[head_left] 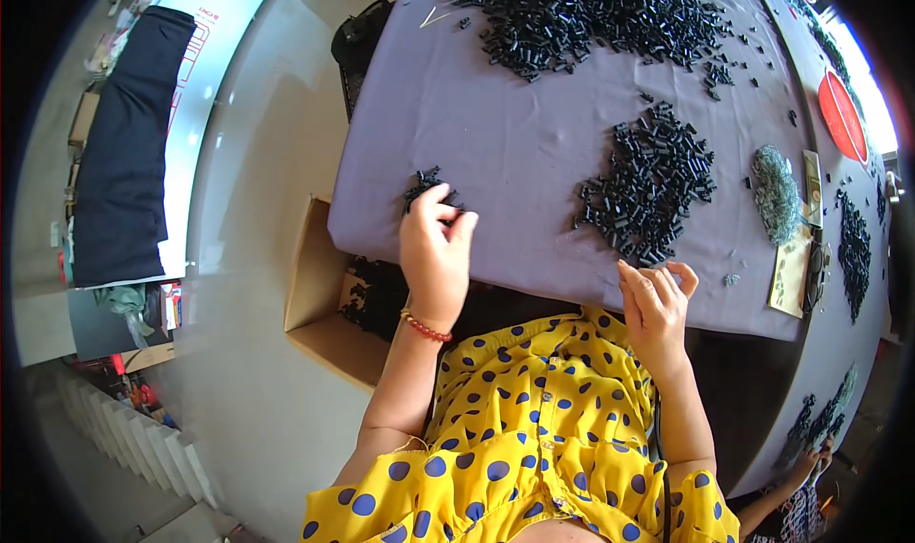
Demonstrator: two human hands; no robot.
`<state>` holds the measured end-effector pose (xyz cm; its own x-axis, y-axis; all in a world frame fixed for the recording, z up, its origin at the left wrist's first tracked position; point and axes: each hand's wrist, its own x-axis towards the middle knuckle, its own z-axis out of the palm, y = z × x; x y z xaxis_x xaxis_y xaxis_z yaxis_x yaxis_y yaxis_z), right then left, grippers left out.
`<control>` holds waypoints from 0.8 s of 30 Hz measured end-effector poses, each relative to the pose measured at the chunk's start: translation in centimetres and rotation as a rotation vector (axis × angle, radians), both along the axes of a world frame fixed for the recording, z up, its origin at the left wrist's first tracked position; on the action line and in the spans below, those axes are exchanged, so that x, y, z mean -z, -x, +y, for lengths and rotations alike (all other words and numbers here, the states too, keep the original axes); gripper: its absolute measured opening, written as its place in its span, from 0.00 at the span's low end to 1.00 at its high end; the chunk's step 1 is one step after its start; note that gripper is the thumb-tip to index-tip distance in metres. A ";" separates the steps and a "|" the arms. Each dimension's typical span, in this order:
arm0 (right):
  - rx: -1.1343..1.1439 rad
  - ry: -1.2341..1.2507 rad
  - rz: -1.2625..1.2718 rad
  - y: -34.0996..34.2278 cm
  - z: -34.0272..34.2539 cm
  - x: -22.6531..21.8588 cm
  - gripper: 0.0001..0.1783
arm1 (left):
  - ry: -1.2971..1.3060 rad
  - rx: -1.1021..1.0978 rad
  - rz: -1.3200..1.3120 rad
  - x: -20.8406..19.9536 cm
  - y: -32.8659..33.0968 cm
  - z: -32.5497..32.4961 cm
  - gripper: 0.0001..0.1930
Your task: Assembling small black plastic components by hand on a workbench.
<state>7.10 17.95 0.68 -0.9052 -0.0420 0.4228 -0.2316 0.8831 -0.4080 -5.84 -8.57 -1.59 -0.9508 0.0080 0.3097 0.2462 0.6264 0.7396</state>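
Many short black tubes lie on the grey-purple cloth of the table. My left hand [438, 257], with a red bead bracelet at the wrist, is over a small heap of black tubes [425, 177] near the table's left corner. Its thumb and forefinger are apart, with black bits showing behind them. My right hand [656, 307] is at the table's front edge, just below a middle-sized heap of black tubes [648, 186]. Its thumb and forefinger are pinched together; whatever is between them is too small to make out.
A large heap of black tubes [591, 14] covers the far side. To the right are a tangle of grey-green wire [777, 192], a red dish [843, 114] and glasses [817, 274]. An open cardboard box [319, 276] stands below the left corner. Another person's hand [808, 465] works at lower right.
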 end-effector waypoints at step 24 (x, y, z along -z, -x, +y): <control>0.067 0.038 0.000 -1.5 1.1 0.0 0.16 | 0.139 0.587 0.260 0.4 -1.1 13.4 0.24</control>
<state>8.61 19.03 0.70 -0.9055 0.0350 0.4230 -0.1723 0.8806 -0.4415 -4.70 4.85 -1.96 -0.6706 0.5591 0.4876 0.7360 0.4191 0.5316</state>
